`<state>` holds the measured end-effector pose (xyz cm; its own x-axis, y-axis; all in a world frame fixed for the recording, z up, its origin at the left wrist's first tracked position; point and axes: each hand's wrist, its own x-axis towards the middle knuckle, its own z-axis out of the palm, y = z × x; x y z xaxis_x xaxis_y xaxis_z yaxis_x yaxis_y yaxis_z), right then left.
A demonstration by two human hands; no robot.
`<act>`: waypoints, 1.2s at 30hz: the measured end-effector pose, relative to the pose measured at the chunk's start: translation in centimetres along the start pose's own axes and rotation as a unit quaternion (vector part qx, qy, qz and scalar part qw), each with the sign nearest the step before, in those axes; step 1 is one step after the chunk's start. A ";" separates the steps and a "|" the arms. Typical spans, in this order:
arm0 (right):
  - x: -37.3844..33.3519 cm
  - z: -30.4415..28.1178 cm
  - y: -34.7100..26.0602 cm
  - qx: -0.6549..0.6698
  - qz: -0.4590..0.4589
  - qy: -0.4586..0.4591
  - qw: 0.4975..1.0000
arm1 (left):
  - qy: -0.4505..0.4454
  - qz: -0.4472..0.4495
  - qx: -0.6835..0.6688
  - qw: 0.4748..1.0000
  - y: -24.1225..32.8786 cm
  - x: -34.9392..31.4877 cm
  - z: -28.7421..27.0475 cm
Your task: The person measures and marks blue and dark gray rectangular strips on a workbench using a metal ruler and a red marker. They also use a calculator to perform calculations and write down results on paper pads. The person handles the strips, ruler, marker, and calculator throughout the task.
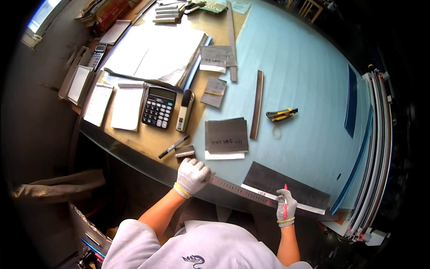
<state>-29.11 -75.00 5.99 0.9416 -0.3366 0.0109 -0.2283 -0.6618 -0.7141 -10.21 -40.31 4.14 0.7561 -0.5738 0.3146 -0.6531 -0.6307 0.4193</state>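
Note:
My left hand [192,175], in a white knit glove with a yellow cuff, is closed on the left end of a steel ruler [237,190]. The ruler runs to the right along the near edge of a dark sheet [289,183] with a white border strip. At the ruler's other end, my gloved right hand [286,207] grips a red pen [285,210], which points up past the fingers. Part of that hand overlaps the ruler's tip and the sheet's white strip. Dark writing shows on the strip beside the ruler.
A stack of dark sheets [226,136], a brown strip [257,105] and a yellow-black utility knife [281,114] lie farther off. Toward the left are a calculator [158,107], a stapler [185,110], a black marker [174,146] and large papers [152,51]. A metal rail [380,148] lines the right side.

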 end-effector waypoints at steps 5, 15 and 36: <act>1.7 1.5 -2.8 0.060 0.116 0.056 0.990 | 0.011 -0.013 -0.019 1.000 -1.7 -1.9 0.9; 3.5 3.2 -5.0 -0.158 -0.067 -0.135 0.976 | 0.046 -0.075 -0.041 0.995 -3.0 -4.0 2.7; 4.2 3.1 -7.3 -0.159 -0.081 -0.141 0.974 | 0.055 -0.079 -0.047 0.994 -3.1 -4.4 2.5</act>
<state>-22.74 -69.54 9.09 0.9919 -0.0427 -0.1199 -0.0943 -0.8795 -0.4664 -11.60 -37.10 -0.65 0.8521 -0.4085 0.3272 -0.5233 -0.6542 0.5461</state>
